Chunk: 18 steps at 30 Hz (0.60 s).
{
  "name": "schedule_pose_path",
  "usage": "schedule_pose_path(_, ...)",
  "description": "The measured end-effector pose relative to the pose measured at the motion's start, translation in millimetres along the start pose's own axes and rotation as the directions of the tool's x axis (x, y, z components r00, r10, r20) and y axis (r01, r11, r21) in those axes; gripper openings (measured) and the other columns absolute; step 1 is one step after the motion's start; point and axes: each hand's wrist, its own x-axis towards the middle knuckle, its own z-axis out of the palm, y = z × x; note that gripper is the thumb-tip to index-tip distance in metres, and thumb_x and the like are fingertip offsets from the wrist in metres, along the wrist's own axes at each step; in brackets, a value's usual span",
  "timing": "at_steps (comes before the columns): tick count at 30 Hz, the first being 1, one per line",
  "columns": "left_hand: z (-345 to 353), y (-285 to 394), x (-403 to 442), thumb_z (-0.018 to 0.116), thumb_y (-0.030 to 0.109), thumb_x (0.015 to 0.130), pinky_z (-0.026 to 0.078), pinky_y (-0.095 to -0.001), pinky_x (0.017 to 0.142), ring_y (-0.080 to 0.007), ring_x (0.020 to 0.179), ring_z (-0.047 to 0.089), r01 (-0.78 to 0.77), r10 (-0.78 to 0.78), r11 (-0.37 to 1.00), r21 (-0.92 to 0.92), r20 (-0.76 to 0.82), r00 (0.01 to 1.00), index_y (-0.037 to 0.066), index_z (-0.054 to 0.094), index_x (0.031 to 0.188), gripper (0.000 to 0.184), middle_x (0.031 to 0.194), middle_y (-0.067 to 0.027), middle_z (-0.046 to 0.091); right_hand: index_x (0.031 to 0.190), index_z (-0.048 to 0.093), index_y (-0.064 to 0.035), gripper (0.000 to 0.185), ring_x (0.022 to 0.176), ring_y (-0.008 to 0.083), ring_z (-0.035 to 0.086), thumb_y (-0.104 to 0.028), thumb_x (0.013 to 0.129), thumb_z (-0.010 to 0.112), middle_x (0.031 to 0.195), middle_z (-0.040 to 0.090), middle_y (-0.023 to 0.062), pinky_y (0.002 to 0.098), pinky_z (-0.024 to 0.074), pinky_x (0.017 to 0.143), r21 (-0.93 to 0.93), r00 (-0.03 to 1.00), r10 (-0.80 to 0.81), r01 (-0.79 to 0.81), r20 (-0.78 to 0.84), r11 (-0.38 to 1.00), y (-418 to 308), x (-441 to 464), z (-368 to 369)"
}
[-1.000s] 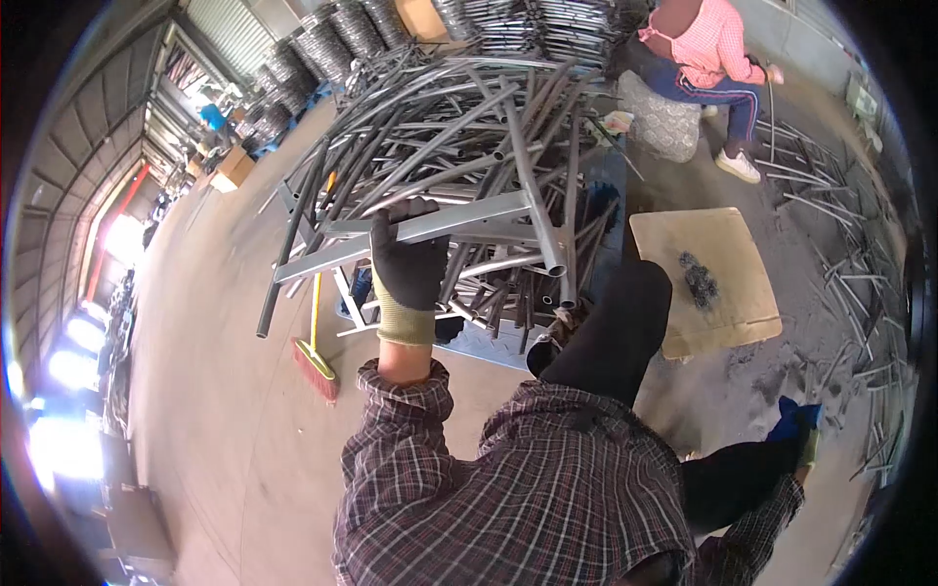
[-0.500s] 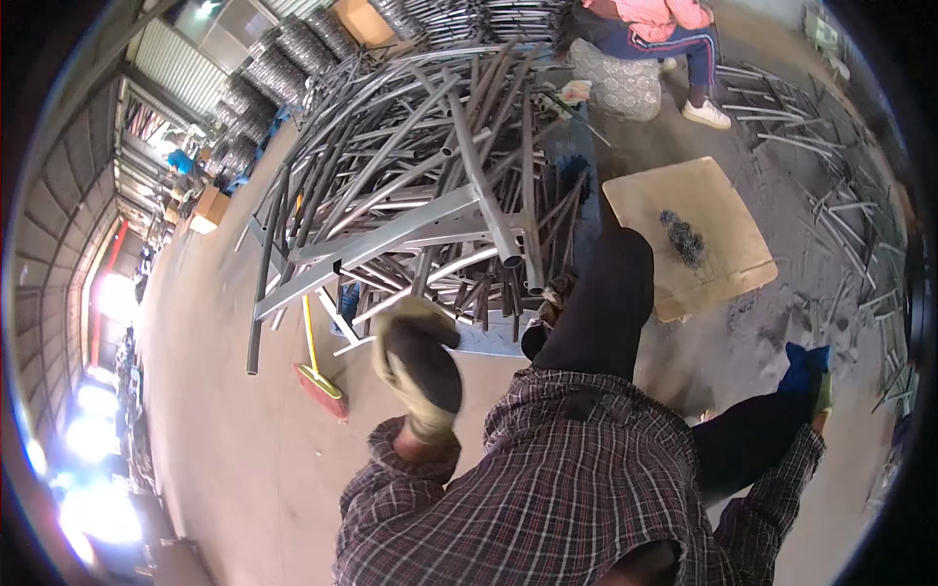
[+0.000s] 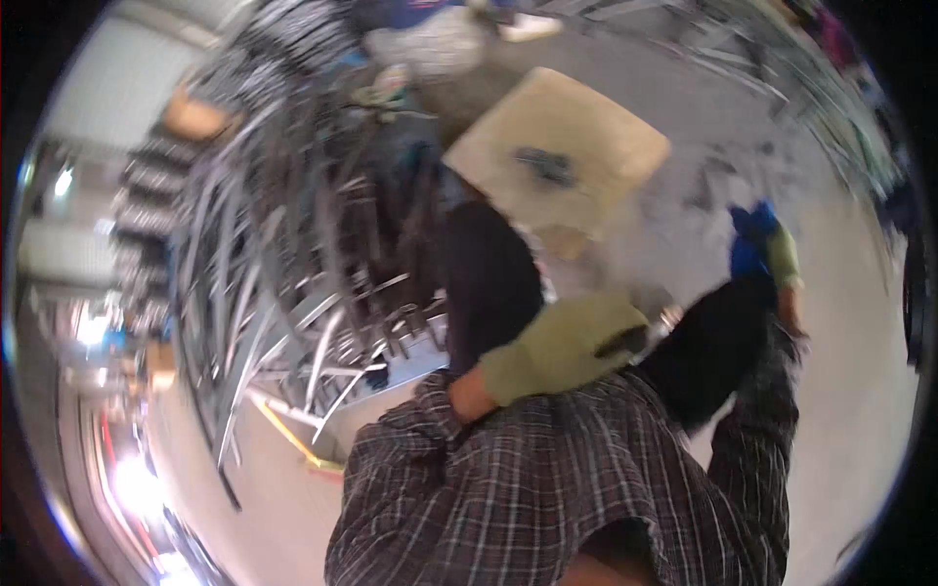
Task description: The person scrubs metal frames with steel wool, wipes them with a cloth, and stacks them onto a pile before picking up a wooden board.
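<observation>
My left hand [image 3: 567,350], in a pale yellow-green glove with a dark patch near the fingers, hangs over my lap. Its fingers are blurred and loosely bent, with nothing visible in them. My right hand [image 3: 785,252] wears a similar pale glove and is by my right knee. Something blue [image 3: 750,242] shows against that hand; whether it is the glove's coating or a separate piece, I cannot tell. In front of my knees lies a tan board [image 3: 596,127], with a small dark heap [image 3: 545,166] on it.
A large pile of metal tubes [image 3: 332,234] rises at my left, its ends sticking out towards me. A yellow broom handle [image 3: 293,435] lies beside it. More tubes [image 3: 728,61] are scattered at the far right. A pale patterned sack-like bundle [image 3: 435,44] stands behind the board.
My view has swung to the right, so the tube pile sits further left. My left hand has moved from beside the pile to over my lap. My right hand still rests near my right knee.
</observation>
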Motion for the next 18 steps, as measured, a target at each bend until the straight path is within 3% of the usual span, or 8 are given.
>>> schedule_pose_path(2, 4, -10, 30, 0.071, 0.014, 0.076, 0.049, -0.0406, 0.089, -0.0342, 0.103, 0.062, -0.009, 0.009, 1.000, 0.000, 0.059, 0.998, 0.007, 0.059, 0.118, 0.045, 0.113, -0.0148, 0.063, 0.114, 0.065, -0.0047, 0.029, 0.091, 0.0298, 0.068, -0.022, 0.092, 0.059, 0.098, 0.070, 0.0179, 0.0377, 0.0507, 0.077, -0.489, 0.990, -0.031, -0.041, -0.137, 0.871, 5, -1, -3)
schedule_pose_path(3, 6, -14, 48, 0.070, 0.014, 0.077, 0.049, -0.0404, 0.089, -0.0340, 0.103, 0.062, -0.034, 0.034, 0.999, -0.004, 0.103, 0.994, 0.007, 0.059, 0.119, 0.044, 0.112, -0.0149, 0.063, 0.109, 0.066, -0.0033, 0.029, 0.087, 0.0364, 0.066, -0.025, 0.089, 0.063, 0.101, 0.068, 0.0220, 0.0401, 0.0507, 0.076, -0.313, 0.979, -0.062, -0.003, -0.196, 0.950, 4, -4, 1)
schedule_pose_path(4, 8, -16, 63, 0.069, 0.014, 0.078, 0.048, -0.0403, 0.089, -0.0338, 0.102, 0.062, -0.057, 0.057, 0.998, -0.006, 0.147, 0.988, 0.006, 0.059, 0.119, 0.042, 0.111, -0.0150, 0.063, 0.109, 0.065, -0.0122, 0.029, 0.088, 0.0380, 0.065, -0.031, 0.087, 0.060, 0.094, 0.068, 0.0197, 0.0460, 0.0511, 0.072, -0.484, 0.973, -0.163, 0.065, -0.162, 0.872, 17, -5, -1)
schedule_pose_path(7, 24, -30, 103, 0.067, 0.014, 0.081, 0.048, -0.0408, 0.088, -0.0329, 0.099, 0.062, -0.084, 0.057, 0.993, 0.079, 0.295, 0.954, 0.006, 0.060, 0.118, 0.039, 0.108, -0.0151, 0.064, 0.098, 0.066, -0.0040, 0.023, 0.090, 0.0397, 0.064, -0.023, 0.086, 0.061, 0.094, 0.067, 0.0219, 0.0434, 0.0492, 0.077, -0.354, 0.991, 0.115, -0.133, -0.070, 0.926, -52, -21, -13)
schedule_pose_path(8, 26, -36, 111, 0.067, 0.014, 0.081, 0.048, -0.0411, 0.088, -0.0326, 0.098, 0.062, -0.080, 0.032, 0.988, 0.129, 0.341, 0.940, 0.005, 0.060, 0.117, 0.038, 0.106, -0.0151, 0.064, 0.097, 0.067, -0.0040, 0.026, 0.089, 0.0388, 0.064, -0.028, 0.086, 0.063, 0.093, 0.068, 0.0219, 0.0423, 0.0490, 0.076, -0.321, 0.999, 0.028, -0.037, -0.033, 0.946, -21, -19, -7)
schedule_pose_path(10, 27, -60, 121, 0.066, 0.015, 0.083, 0.048, -0.0415, 0.083, -0.0327, 0.093, 0.062, -0.106, 0.069, 0.988, 0.113, 0.290, 0.955, 0.005, 0.061, 0.113, 0.033, 0.101, -0.0141, 0.065, 0.101, 0.068, -0.0007, 0.035, 0.077, 0.0232, 0.067, -0.031, 0.085, 0.069, 0.088, 0.070, 0.0158, 0.0338, 0.0503, 0.072, -0.229, 0.983, 0.164, -0.142, 0.079, 0.963, -29, -23, -6)
schedule_pose_path(13, 12, -92, 138, 0.064, 0.018, 0.086, 0.048, -0.0397, 0.083, -0.0327, 0.095, 0.062, -0.049, 0.015, 0.988, 0.144, 0.229, 0.973, 0.005, 0.062, 0.110, 0.028, 0.100, -0.0129, 0.066, 0.103, 0.068, 0.0010, 0.037, 0.077, 0.0147, 0.064, -0.030, 0.084, 0.070, 0.087, 0.071, 0.0105, 0.0312, 0.0499, 0.071, 0.206, 0.934, 0.262, -0.313, 0.242, 0.927, -11, -32, 3)
schedule_pose_path(18, 24, -156, 155, 0.062, 0.028, 0.087, 0.050, -0.0452, 0.080, -0.0355, 0.090, 0.064, 0.000, -0.066, 0.950, 0.311, 0.200, 0.978, 0.004, 0.064, 0.105, 0.030, 0.101, -0.0164, 0.067, 0.099, 0.070, -0.0017, 0.037, 0.080, 0.0221, 0.067, -0.034, 0.082, 0.068, 0.087, 0.072, 0.0126, 0.0371, 0.0503, 0.072, 0.023, 0.908, 0.313, -0.333, 0.278, 0.943, -16, -42, 2)
